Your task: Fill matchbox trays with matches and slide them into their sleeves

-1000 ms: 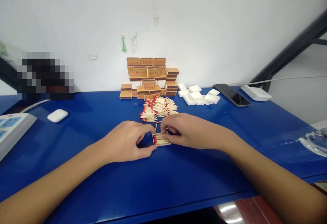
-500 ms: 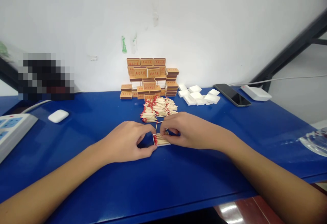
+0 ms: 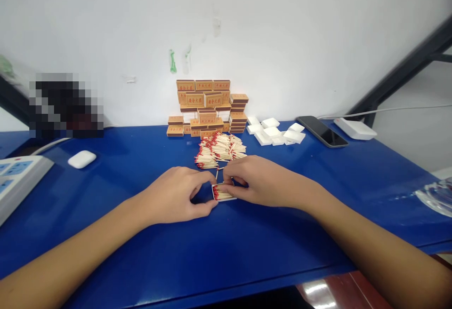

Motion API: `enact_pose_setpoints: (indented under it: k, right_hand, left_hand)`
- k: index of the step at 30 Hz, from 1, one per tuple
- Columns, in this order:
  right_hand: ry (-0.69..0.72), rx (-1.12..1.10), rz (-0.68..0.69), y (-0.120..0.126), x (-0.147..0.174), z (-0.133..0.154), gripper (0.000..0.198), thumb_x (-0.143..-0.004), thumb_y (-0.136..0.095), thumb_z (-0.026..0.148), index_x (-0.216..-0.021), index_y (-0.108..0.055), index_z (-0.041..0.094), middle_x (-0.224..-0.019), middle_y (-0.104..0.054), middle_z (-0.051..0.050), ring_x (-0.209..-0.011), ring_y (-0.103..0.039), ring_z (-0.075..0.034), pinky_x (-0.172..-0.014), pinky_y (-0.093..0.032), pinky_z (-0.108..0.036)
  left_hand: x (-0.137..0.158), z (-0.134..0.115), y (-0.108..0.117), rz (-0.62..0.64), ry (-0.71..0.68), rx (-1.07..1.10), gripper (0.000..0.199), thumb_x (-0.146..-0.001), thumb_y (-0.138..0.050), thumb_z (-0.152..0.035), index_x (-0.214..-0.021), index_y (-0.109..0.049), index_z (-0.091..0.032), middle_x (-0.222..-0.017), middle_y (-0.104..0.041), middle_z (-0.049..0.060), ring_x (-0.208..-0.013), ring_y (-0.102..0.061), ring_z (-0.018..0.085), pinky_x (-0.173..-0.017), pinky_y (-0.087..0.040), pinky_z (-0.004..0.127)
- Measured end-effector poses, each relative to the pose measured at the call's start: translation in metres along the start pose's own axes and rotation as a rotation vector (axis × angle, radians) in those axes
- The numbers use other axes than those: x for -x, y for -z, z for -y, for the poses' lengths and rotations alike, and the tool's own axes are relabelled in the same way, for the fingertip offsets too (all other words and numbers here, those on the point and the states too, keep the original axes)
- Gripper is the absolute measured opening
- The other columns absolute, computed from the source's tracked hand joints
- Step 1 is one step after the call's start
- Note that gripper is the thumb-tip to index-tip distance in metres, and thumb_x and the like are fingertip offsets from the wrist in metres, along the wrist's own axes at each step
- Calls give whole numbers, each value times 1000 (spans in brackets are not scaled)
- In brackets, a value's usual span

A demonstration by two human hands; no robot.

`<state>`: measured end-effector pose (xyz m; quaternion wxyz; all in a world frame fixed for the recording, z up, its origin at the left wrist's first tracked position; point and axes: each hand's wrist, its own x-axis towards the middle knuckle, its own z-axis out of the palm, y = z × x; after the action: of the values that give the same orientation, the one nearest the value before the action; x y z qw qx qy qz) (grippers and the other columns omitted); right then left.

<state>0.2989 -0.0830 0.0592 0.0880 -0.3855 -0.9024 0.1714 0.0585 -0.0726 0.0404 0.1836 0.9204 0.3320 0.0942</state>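
Note:
A small white matchbox tray point(image 3: 228, 200) lies on the blue table between my hands, filled with red-tipped matches point(image 3: 221, 195). My left hand point(image 3: 173, 196) holds its left end, forefinger at the far corner and thumb at the near one. Over the tray's right part, my right hand point(image 3: 259, 179) has its thumb and curled fingers close together, touching the matches. Whether a match is pinched between those fingertips is hidden. Just beyond the tray is a heap of loose matches point(image 3: 221, 150), and a single match point(image 3: 217, 174) lies between heap and tray.
Behind the heap, orange matchboxes point(image 3: 206, 99) are stacked against the wall. White trays point(image 3: 273, 132), a phone point(image 3: 321, 131) and a white box point(image 3: 355, 129) lie to the right. On the left are a white earbud case point(image 3: 82, 159) and a power strip point(image 3: 26, 182).
My right thumb and fingertips have shifted slightly left over the matches in the tray. The left hand keeps its hold, and the whole view has moved a little.

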Motion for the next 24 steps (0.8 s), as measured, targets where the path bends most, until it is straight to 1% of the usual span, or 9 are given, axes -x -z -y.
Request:
enact_pose_setpoints:
  k: [5, 10, 15, 19, 21, 24]
  right_hand:
    - [3, -9, -3, 2, 1, 0, 17, -94, -67, 21, -78, -62, 18, -76, -64, 1, -66, -50, -12, -62, -32, -27]
    - [17, -31, -47, 1, 1, -1, 5, -92, -66, 17, -88, -65, 19, -79, -65, 1, -66, -50, -12, -64, -32, -27]
    - [42, -62, -29, -3, -1, -2, 7, -94, -63, 15, -88, -64, 19, -83, -67, 1, -70, -53, -12, -65, -34, -26]
    - [24, -46, -50, -2, 0, -2, 7, -92, -64, 13, -88, -66, 19, -80, -66, 1, -65, -49, -11, -64, -32, -27]
    - [11, -51, -40, -2, 0, -2, 7, -92, -65, 15, -87, -66, 19, -79, -65, 1, -63, -47, -11, -63, -31, -27]
    - [12, -59, -28, -3, 0, -1, 8, -95, -63, 18, -87, -64, 19, -81, -66, 0, -66, -49, -12, -63, -31, -27]
  left_hand:
    - [0, 1, -1, -10, -10, -1, 22, -89, -68, -39, -104, -70, -23, -60, -54, -7, -54, -51, 11, -56, -32, 26]
    - [0, 1, 0, -11, -12, 3, 22, -89, -68, -39, -105, -71, -24, -60, -54, -8, -54, -50, 11, -56, -32, 25]
    - [0, 1, 0, -3, 3, 3, 21, -89, -68, -39, -103, -70, -23, -61, -54, -7, -54, -51, 11, -56, -32, 26]
    - [0, 1, -1, 2, 4, 2, 22, -89, -68, -39, -104, -70, -24, -61, -54, -8, -54, -50, 11, -56, -32, 26]
    - [0, 1, 0, 4, 7, 0, 22, -89, -68, -39, -105, -70, -24, -61, -54, -8, -55, -51, 11, -56, -32, 26]
    - [0, 1, 0, 5, 8, -4, 22, -89, -67, -40, -104, -70, -23, -62, -54, -7, -55, -51, 12, -56, -32, 26]
